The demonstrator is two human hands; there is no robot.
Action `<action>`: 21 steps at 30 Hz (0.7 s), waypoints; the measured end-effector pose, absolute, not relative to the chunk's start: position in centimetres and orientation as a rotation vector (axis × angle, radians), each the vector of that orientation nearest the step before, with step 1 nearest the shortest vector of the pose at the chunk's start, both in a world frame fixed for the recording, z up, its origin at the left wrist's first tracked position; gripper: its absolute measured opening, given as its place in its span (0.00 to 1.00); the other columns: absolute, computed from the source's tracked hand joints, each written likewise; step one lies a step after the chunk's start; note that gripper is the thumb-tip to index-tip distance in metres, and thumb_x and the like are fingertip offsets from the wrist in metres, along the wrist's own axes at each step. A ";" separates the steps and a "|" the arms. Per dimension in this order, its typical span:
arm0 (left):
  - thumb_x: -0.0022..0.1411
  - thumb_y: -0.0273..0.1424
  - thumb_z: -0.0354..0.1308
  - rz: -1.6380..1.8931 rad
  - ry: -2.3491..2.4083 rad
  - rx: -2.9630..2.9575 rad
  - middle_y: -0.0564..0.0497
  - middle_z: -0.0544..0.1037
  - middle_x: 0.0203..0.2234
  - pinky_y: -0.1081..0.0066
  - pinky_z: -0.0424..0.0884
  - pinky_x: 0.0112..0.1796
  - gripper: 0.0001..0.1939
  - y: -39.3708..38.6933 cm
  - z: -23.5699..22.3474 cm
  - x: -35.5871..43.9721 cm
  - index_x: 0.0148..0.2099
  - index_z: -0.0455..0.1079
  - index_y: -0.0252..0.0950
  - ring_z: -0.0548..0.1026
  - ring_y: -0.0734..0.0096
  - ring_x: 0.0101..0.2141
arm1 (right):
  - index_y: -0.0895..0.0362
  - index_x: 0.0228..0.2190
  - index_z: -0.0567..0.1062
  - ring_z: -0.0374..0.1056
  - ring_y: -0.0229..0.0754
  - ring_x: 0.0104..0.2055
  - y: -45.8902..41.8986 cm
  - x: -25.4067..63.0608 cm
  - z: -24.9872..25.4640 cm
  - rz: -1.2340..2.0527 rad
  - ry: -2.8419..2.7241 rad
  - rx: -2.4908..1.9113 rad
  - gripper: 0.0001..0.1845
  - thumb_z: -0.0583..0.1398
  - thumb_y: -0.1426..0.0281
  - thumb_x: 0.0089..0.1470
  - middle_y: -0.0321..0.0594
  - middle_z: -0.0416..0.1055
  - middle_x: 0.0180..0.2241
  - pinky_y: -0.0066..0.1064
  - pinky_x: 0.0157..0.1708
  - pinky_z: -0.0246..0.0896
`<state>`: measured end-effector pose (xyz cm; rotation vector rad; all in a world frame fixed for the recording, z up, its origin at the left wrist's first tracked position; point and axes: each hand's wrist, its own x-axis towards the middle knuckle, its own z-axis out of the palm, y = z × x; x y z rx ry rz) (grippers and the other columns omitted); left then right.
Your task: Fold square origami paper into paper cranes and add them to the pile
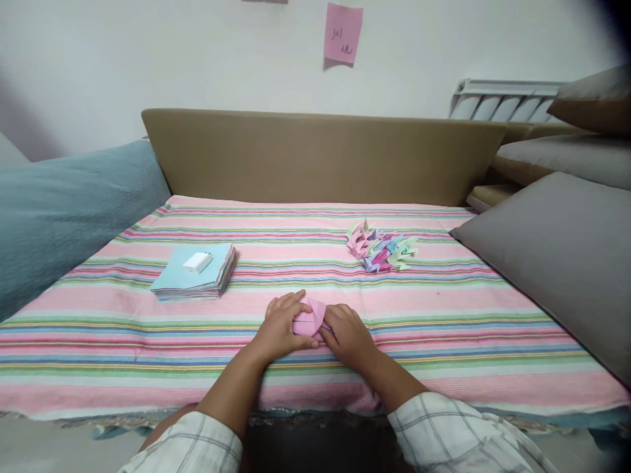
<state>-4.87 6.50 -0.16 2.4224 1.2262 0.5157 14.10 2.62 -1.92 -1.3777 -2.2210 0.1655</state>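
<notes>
Paper, pink and folded, sits between left hand and right hand, both clamped on its edges

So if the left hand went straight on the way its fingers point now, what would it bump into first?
The left hand would first meet the pink folded paper, which it is touching. Just beyond, the right hand seems next, though depth is hard to judge here.
</notes>
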 end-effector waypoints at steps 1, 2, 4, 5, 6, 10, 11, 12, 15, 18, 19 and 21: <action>0.39 0.52 0.64 0.509 1.223 2.421 0.45 0.60 0.59 0.46 0.46 0.56 0.33 6.5 -0.2 -4.9 0.48 0.67 0.43 0.55 0.50 0.58 | 0.57 0.36 0.69 0.58 0.44 0.38 2.6 14.1 -1.9 0.170 -2.222 -1.383 0.06 0.54 0.70 0.55 0.41 0.68 0.36 0.33 0.39 0.52; 0.39 0.52 0.64 0.506 1.221 2.420 0.46 0.61 0.59 0.45 0.45 0.56 0.34 6.5 -0.2 -4.8 0.49 0.67 0.44 0.55 0.50 0.58 | 0.57 0.35 0.69 0.58 0.43 0.38 2.6 14.1 -1.9 0.171 -2.221 -1.387 0.06 0.54 0.70 0.55 0.41 0.68 0.35 0.33 0.39 0.52; 0.39 0.52 0.64 0.506 1.217 2.423 0.46 0.62 0.58 0.45 0.44 0.56 0.36 6.5 -0.3 -4.8 0.50 0.67 0.45 0.56 0.50 0.58 | 0.57 0.35 0.69 0.58 0.43 0.38 2.6 14.1 -2.0 0.171 -2.217 -1.385 0.06 0.54 0.70 0.55 0.41 0.68 0.35 0.33 0.38 0.52; 0.39 0.52 0.64 0.508 1.217 2.425 0.47 0.63 0.58 0.45 0.44 0.56 0.36 6.5 -0.3 -4.8 0.51 0.67 0.45 0.56 0.49 0.58 | 0.57 0.35 0.69 0.58 0.43 0.37 2.6 14.1 -2.0 0.169 -2.214 -1.381 0.06 0.54 0.70 0.55 0.41 0.68 0.35 0.33 0.38 0.52; 0.39 0.53 0.64 0.512 1.217 2.427 0.46 0.64 0.57 0.45 0.44 0.56 0.37 6.5 -0.4 -4.8 0.52 0.67 0.45 0.56 0.49 0.57 | 0.57 0.35 0.69 0.58 0.43 0.37 2.6 14.1 -2.0 0.166 -2.209 -1.376 0.06 0.54 0.70 0.55 0.41 0.68 0.35 0.33 0.38 0.52; 0.39 0.53 0.63 0.522 1.226 2.423 0.46 0.66 0.56 0.45 0.44 0.56 0.40 6.6 -0.5 -4.8 0.55 0.65 0.45 0.57 0.49 0.57 | 0.57 0.36 0.69 0.59 0.43 0.37 2.7 14.1 -2.2 0.160 -2.187 -1.371 0.07 0.53 0.70 0.55 0.41 0.68 0.34 0.33 0.38 0.53; 0.39 0.53 0.64 0.523 1.227 2.421 0.46 0.66 0.56 0.45 0.44 0.56 0.41 6.5 -0.6 -4.8 0.56 0.64 0.45 0.57 0.49 0.57 | 0.57 0.37 0.69 0.59 0.43 0.37 2.7 14.1 -2.2 0.163 -2.181 -1.375 0.08 0.53 0.70 0.55 0.41 0.68 0.34 0.33 0.38 0.53; 0.39 0.52 0.64 0.526 1.227 2.420 0.46 0.66 0.56 0.45 0.44 0.56 0.41 6.5 -0.6 -4.8 0.56 0.63 0.45 0.58 0.49 0.57 | 0.58 0.38 0.69 0.59 0.44 0.37 2.7 14.1 -2.2 0.165 -2.177 -1.378 0.09 0.53 0.70 0.55 0.42 0.68 0.34 0.33 0.38 0.53; 0.39 0.50 0.65 0.569 1.213 2.428 0.47 0.66 0.56 0.46 0.45 0.56 0.41 6.5 -0.6 -4.8 0.57 0.63 0.46 0.58 0.50 0.57 | 0.59 0.42 0.69 0.60 0.45 0.39 2.6 14.2 -2.3 0.166 -2.167 -1.370 0.12 0.53 0.71 0.55 0.43 0.68 0.36 0.34 0.39 0.54; 0.39 0.48 0.66 0.642 1.186 2.438 0.48 0.66 0.55 0.48 0.48 0.56 0.39 6.5 -0.6 -4.7 0.55 0.64 0.46 0.60 0.52 0.56 | 0.59 0.41 0.69 0.60 0.45 0.39 2.6 14.2 -2.4 0.171 -2.158 -1.361 0.12 0.53 0.71 0.54 0.44 0.69 0.37 0.34 0.39 0.54; 0.39 0.48 0.67 0.664 1.178 2.439 0.48 0.67 0.55 0.49 0.49 0.56 0.38 6.5 -0.7 -4.7 0.55 0.65 0.47 0.60 0.53 0.56 | 0.59 0.40 0.70 0.60 0.45 0.39 2.7 14.2 -2.4 0.172 -2.154 -1.362 0.12 0.53 0.71 0.54 0.44 0.69 0.37 0.34 0.39 0.54; 0.40 0.47 0.67 0.713 1.161 2.442 0.48 0.69 0.54 0.50 0.52 0.55 0.37 6.6 -0.8 -4.6 0.54 0.66 0.46 0.62 0.54 0.55 | 0.59 0.41 0.70 0.60 0.45 0.40 2.7 14.2 -2.5 0.171 -2.151 -1.361 0.12 0.54 0.71 0.54 0.44 0.69 0.37 0.34 0.40 0.54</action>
